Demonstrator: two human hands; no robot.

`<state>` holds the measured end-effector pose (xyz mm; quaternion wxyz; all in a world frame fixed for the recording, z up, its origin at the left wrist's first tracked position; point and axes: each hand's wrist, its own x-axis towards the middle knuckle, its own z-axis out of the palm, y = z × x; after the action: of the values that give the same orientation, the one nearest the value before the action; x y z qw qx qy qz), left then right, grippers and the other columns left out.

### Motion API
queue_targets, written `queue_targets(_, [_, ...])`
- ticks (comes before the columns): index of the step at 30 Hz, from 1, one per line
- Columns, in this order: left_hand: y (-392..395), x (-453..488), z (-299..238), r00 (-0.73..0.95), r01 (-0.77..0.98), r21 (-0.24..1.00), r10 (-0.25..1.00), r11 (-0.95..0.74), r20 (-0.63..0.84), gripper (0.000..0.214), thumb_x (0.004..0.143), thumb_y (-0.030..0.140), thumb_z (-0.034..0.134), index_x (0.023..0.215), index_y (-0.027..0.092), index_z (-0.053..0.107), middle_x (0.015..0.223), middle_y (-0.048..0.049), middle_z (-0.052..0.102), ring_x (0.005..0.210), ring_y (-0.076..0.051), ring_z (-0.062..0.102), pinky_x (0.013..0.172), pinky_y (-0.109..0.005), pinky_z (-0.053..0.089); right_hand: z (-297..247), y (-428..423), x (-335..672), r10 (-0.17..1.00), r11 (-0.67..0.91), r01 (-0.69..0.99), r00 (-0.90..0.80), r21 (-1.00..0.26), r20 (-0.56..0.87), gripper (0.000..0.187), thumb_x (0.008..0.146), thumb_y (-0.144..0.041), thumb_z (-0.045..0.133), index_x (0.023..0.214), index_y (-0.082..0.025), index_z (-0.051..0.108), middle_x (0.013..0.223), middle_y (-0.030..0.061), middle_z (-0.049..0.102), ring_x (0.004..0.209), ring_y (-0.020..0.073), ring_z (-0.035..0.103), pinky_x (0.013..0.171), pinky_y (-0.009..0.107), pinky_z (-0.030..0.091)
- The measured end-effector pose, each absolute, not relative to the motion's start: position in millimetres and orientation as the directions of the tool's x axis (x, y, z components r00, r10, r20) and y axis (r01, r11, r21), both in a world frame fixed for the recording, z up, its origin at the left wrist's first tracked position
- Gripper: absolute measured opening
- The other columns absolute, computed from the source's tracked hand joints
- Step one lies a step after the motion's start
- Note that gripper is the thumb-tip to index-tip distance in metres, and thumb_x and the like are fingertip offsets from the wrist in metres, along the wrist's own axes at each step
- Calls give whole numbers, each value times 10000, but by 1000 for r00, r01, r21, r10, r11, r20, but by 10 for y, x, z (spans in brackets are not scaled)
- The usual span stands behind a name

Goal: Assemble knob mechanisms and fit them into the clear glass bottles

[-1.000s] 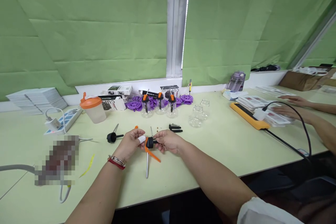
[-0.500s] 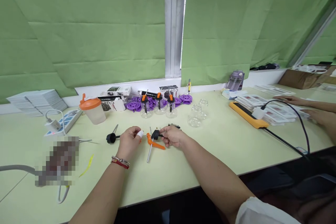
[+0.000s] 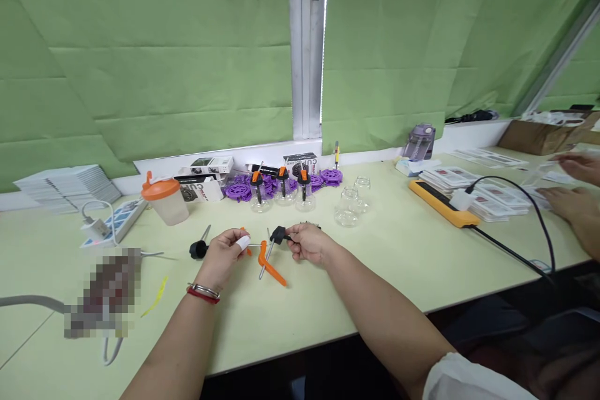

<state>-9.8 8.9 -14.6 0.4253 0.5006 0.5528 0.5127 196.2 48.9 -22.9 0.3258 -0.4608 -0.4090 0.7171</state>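
Left fingers (image 3: 242, 242) farther from black cap (image 3: 277, 235), three capped jars (image 3: 284, 194) behind.

Left hand (image 3: 221, 257) pinches an orange piece (image 3: 249, 252); right hand (image 3: 308, 242) holds a black cap (image 3: 278, 235); between them, an orange lever (image 3: 275, 270); beyond both, three clear jars (image 3: 305, 202) with black-and-orange tops (image 3: 304, 178).

The person's left hand (image 3: 216, 261) has a smooth white covering (image 3: 242, 242) wrapped around the end of the thumb. Around the left wrist sit a shiny, rounded silver-coloured bangle (image 3: 204, 290) and, just beside it toward the elbow, a narrow red band (image 3: 203, 297). The right hand (image 3: 307, 242) and forearm are bare up to a loose, softly creased white fabric sleeve (image 3: 462, 378), cut off by the frame's lower edge.
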Motion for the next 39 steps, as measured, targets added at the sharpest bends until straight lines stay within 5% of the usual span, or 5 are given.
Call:
queue_targets(9, [112,-160,-150,-222,107,994,975,0,24,309,544,345,726,757,142,631,714,3,590,560,-70,432,526,-204,345,-227,544,2018,925,-315,-278,-304,-908,-228,84,812,-119,500,874,-132,555,551,-53,469,392,46,339,434,213,358])
queue_targets(18, [91,-381,-94,-109,-44,999,994,-8,4,260,585,308,742,744,139,624,524,47,488,474,-54,368,458,-186,238,-132,601,2185,976,-25,-466,-204,-885,80,206,688,-263,651,845,-146,589,626,-33,530,459,55,397,489,230,353])
queue_targets(27, [8,-703,-1,-16,-212,977,1000,-11,8,222,593,207,769,772,126,664,661,-8,569,490,-29,386,430,-150,258,-354,592,1372,960,185,-72,-199,-980,196,203,756,-135,529,878,-167,688,846,27,699,796,134,620,777,278,460])
queue_targets(39, [27,-981,67,-375,-527,816,927,-238,28,235,567,4,598,764,124,648,639,-10,574,429,-22,388,356,-111,291,-382,587,523,954,296,420,-165,-858,249,226,816,-192,550,948,-254,722,959,25,704,855,155,619,785,251,446])
